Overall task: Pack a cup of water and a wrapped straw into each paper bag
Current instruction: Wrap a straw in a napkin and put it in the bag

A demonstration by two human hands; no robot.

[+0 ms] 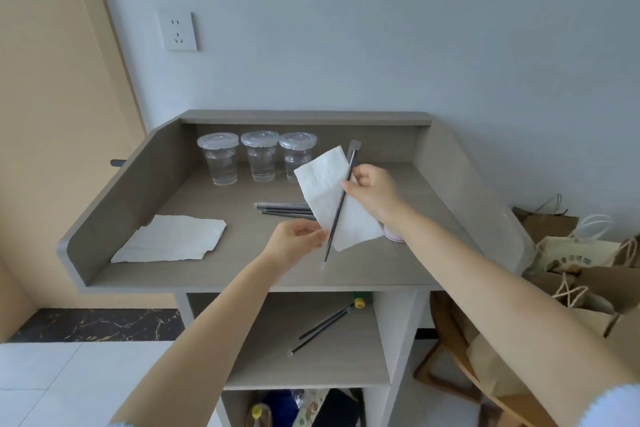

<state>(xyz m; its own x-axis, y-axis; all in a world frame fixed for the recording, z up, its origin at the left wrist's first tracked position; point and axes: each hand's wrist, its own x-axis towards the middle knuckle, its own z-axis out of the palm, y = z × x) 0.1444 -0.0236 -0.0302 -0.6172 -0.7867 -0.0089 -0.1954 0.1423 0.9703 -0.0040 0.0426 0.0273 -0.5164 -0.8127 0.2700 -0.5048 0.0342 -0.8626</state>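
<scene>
Above the grey desk [346,274] I hold a white napkin [325,184] with a dark straw [341,204] in clear wrapping laid across it. My right hand [372,192] pinches the straw and the napkin near their upper part. My left hand [298,241] pinches the napkin's lower edge beside the straw. Three lidded clear cups of water [219,159] [260,155] [297,154] stand in a row at the back. More wrapped straws [284,210] lie on the desk behind the napkin. Brown paper bags [550,224] lie heaped to the right of the desk.
A stack of napkins [173,243] lies on the desk's left side. A small round container [394,234] shows under my right wrist. Two straws [322,328] lie on the shelf below. The desk has raised side and back walls. A wooden chair [450,350] stands at the right.
</scene>
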